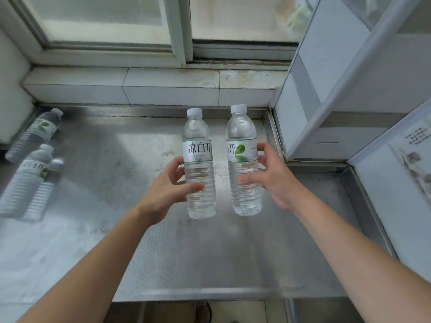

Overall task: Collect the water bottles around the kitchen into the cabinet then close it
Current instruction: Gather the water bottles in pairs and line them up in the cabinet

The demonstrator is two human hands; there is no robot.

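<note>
Two clear water bottles with white caps and white-green labels stand upright side by side over the steel counter point(130, 206). My left hand point(168, 190) grips the left bottle point(199, 145) around its ribbed lower half. My right hand point(271, 178) grips the right bottle point(241, 141) at and below its label. Whether the bottle bases touch the counter I cannot tell. At the far left, three more bottles stand on the counter: one at the back point(35, 134) and two nearer ones point(28, 180), point(45, 194), all blurred.
A tiled sill point(163, 87) and a sliding window point(182, 31) run behind the counter. A white cabinet or appliance wall point(345, 89) rises at the right, beside a raised steel edge point(272, 134). Floor shows below the counter's front edge.
</note>
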